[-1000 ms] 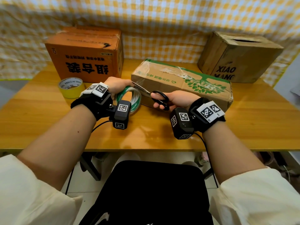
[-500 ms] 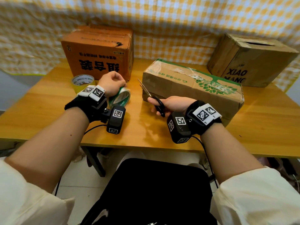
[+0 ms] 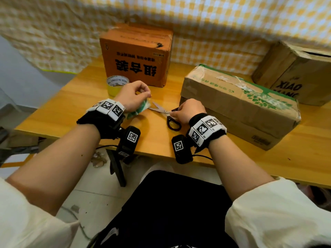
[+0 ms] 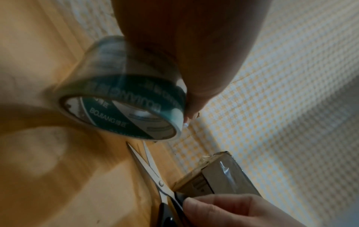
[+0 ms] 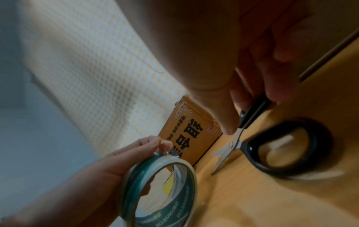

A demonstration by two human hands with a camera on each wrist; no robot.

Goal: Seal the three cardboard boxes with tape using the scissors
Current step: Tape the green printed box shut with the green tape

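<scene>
My left hand [image 3: 140,98] grips the green-printed clear tape roll [image 3: 141,109] just above the table; its fingertips pinch the roll's rim [image 5: 159,192]. The black-handled scissors [image 3: 165,113] lie on the table with blades slightly apart, pointing at the roll [image 4: 124,104]. My right hand [image 3: 176,112] pinches their upper handle [image 5: 252,110]; the other loop [image 5: 287,147] rests on the wood. Behind stand an orange box [image 3: 136,54], a long brown box with green print [image 3: 238,104] by my right hand, and a brown "XIAO" box [image 3: 300,74] at the far right.
A yellow tape roll [image 3: 116,85] sits just behind my left hand, in front of the orange box. A checked cloth [image 3: 215,24] hangs behind the wooden table [image 3: 71,108]. The table's front edge runs under my wrists.
Both hands came down towards the table. The scissors, held up in the air before, now lie flat on the wood. The left hand carried the tape roll closer to the yellow roll.
</scene>
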